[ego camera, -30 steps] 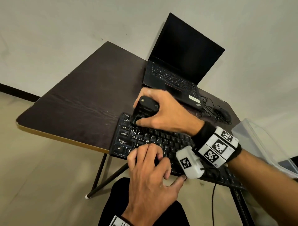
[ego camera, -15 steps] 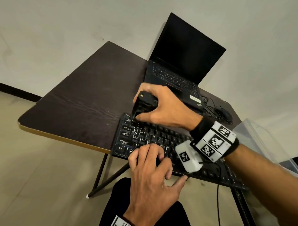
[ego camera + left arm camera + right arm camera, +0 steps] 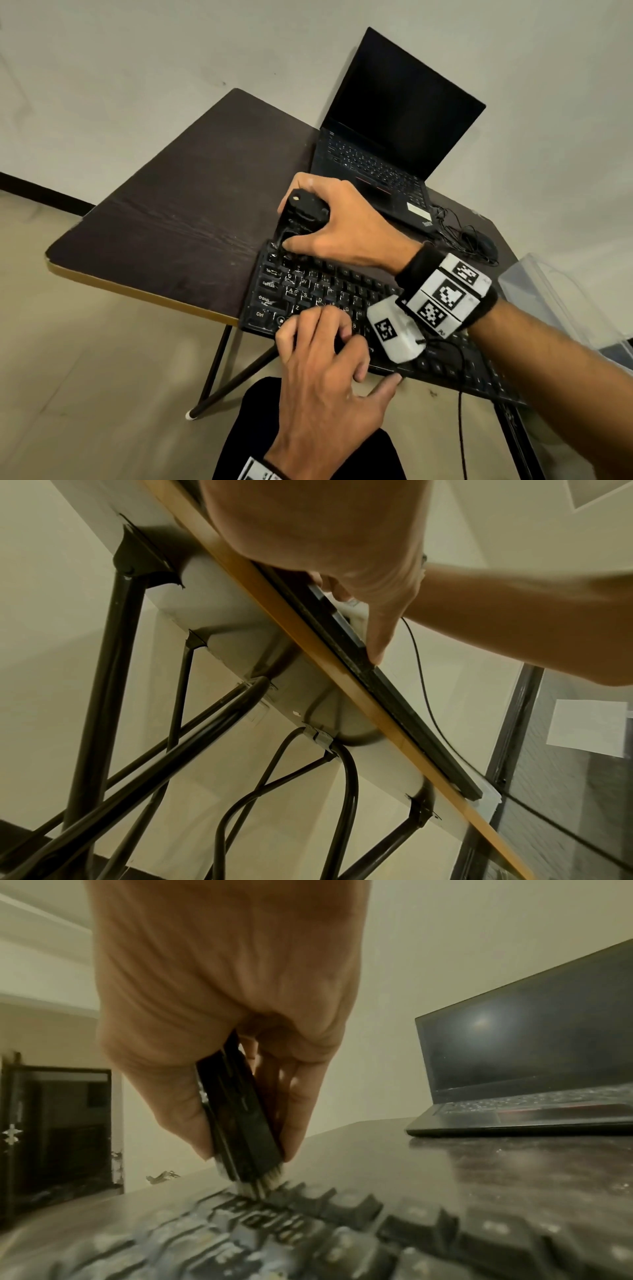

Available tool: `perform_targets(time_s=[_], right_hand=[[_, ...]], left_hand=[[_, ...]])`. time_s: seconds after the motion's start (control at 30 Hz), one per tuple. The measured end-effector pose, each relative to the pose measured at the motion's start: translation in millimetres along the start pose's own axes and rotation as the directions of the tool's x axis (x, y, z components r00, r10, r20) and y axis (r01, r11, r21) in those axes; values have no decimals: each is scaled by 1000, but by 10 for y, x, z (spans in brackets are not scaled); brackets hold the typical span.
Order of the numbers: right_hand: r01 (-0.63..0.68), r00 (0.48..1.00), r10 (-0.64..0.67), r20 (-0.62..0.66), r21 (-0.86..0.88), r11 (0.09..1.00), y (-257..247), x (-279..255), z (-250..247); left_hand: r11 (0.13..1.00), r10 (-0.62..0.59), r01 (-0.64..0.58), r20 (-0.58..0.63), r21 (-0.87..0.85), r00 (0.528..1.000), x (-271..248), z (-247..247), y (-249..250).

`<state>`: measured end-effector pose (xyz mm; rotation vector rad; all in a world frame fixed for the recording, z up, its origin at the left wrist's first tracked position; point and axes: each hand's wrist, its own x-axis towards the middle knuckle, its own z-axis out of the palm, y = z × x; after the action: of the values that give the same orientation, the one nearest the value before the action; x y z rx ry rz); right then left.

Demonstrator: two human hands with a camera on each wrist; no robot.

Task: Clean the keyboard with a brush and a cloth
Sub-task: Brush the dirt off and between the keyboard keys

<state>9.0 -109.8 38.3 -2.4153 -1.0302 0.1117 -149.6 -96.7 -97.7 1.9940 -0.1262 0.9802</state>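
A black keyboard (image 3: 342,294) lies along the front edge of the dark table (image 3: 191,192). My right hand (image 3: 342,226) grips a black brush (image 3: 305,212) upright over the keyboard's far left corner. In the right wrist view the brush (image 3: 240,1118) has its bristles down among the top-row keys of the keyboard (image 3: 377,1231). My left hand (image 3: 322,359) holds the keyboard near its front left, fingers curled on the keys. Its thumb (image 3: 380,631) presses against the front edge of the keyboard (image 3: 394,693). No cloth is in view.
An open black laptop (image 3: 394,137) stands behind the keyboard. A wired mouse (image 3: 479,245) with a tangled cable lies to its right. A clear plastic bin (image 3: 555,308) sits past the table's right end. Bare tabletop stretches to the left.
My right hand has carried the brush a little farther back, toward the keyboard's top row at the left corner. The left hand has stayed on the keyboard.
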Motion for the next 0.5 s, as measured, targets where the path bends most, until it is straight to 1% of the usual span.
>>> perform_targets(time_s=[0.07, 0.2, 0.33, 0.43, 0.5], right_hand=[[30, 999, -31, 28, 24, 999, -24, -18, 43], [-15, 1000, 15, -6, -4, 1000, -11, 87, 18], [24, 998, -25, 59, 25, 999, -68, 62, 49], [-22, 1000, 22, 18, -1, 1000, -44, 130, 20], [-18, 999, 18, 35, 7, 1000, -49, 131, -6]], left_hand=[[1000, 0, 0, -6, 2, 1000, 8, 7, 4], [1000, -7, 7, 1, 2, 1000, 3, 7, 2], [1000, -5, 5, -2, -2, 1000, 16, 11, 11], [1000, -8, 8, 5, 5, 1000, 12, 15, 14], [1000, -3, 3, 5, 0, 1000, 2, 4, 16]])
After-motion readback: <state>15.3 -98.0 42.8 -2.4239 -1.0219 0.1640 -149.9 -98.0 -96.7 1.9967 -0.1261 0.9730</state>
